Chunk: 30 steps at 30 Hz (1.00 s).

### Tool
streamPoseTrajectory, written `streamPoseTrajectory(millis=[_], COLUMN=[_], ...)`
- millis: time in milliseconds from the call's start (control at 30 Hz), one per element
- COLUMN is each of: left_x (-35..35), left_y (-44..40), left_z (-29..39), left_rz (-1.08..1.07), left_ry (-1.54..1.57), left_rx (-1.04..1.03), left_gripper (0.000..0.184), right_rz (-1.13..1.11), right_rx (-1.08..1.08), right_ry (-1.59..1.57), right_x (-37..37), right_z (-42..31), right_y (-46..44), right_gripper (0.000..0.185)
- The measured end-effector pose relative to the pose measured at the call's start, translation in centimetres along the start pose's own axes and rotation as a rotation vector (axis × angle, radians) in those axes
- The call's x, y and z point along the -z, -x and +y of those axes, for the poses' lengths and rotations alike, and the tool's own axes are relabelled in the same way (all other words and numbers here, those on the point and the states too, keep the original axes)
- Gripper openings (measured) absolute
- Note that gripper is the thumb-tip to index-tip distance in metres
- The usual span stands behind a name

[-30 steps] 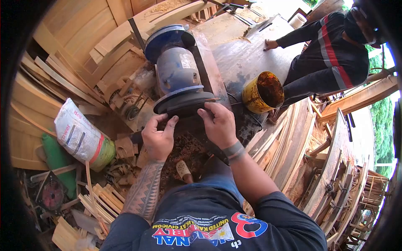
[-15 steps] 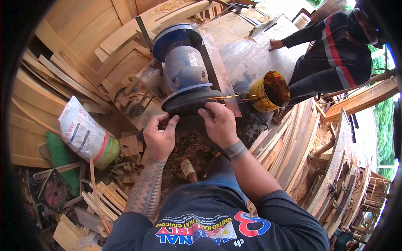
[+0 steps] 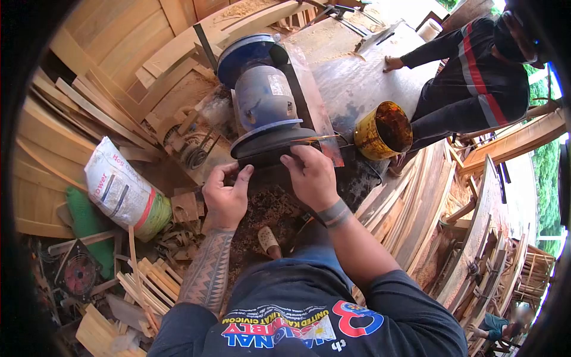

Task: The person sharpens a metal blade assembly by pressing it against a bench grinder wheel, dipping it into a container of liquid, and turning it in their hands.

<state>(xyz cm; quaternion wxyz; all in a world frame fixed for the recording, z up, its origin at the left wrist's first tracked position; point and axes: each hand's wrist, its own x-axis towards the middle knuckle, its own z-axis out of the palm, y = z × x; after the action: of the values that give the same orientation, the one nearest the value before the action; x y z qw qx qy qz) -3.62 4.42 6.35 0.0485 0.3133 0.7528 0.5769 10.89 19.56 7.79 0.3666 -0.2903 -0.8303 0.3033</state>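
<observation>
A blue-grey bench grinder [image 3: 262, 98] stands in front of me, its near wheel [image 3: 273, 140] edged by a blue guard. Between my hands a dark flat blade [image 3: 262, 160] lies against that wheel. My left hand [image 3: 227, 193] pinches its left end between thumb and fingers. At the right end, my right hand [image 3: 312, 175] grips it close to the wheel. Orange sparks [image 3: 324, 138] fly off to the right, towards a yellow bucket [image 3: 383, 131] with a dark, stained inside.
Another person [image 3: 476, 77] stands at the upper right, one hand on the metal table [image 3: 357, 80]. A white sack [image 3: 125, 187] is at left near a fan [image 3: 79, 273]. Wood strips [image 3: 410, 202] lie at right. A further person [image 3: 496, 327] appears at lower right.
The view has shifted, so the grinder and bucket appear slightly farther right. Sparks have appeared and spread to the right of the wheel. Both hands keep their hold.
</observation>
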Motion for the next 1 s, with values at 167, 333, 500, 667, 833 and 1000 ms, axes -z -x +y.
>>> streamPoseTrajectory(millis=[167, 333, 500, 667, 833, 1000], left_x=[-1.6, -3.1, -4.6, -6.8, -9.1, -10.4], left_y=[-0.3, -0.3, -0.2, 0.0, 0.3, 0.5], left_z=[1.2, 1.9, 2.8, 3.4, 3.6, 3.6], left_rz=[-0.008, -0.02, -0.088, -0.044, -0.079, -0.076], left_ry=[0.018, -0.031, -0.017, -0.02, 0.022, 0.005], left_rx=[-0.057, -0.091, -0.013, -0.093, -0.053, -0.098], left_gripper=[0.034, 0.03, 0.033, 0.029, 0.028, 0.028], right_rz=[0.007, 0.0, 0.018, 0.005, -0.017, -0.013], right_rx=[-0.014, -0.011, -0.073, -0.15, -0.235, -0.188], right_ry=[-0.024, 0.031, 0.019, -0.02, -0.064, -0.045], right_x=[1.7, 3.0, 4.2, 5.9, 7.1, 8.3], right_z=[1.4, 2.7, 3.8, 4.5, 6.4, 7.1], right_y=[-0.4, -0.7, -0.6, -1.0, -0.9, -1.3], right_gripper=[0.023, 0.025, 0.025, 0.023, 0.024, 0.025])
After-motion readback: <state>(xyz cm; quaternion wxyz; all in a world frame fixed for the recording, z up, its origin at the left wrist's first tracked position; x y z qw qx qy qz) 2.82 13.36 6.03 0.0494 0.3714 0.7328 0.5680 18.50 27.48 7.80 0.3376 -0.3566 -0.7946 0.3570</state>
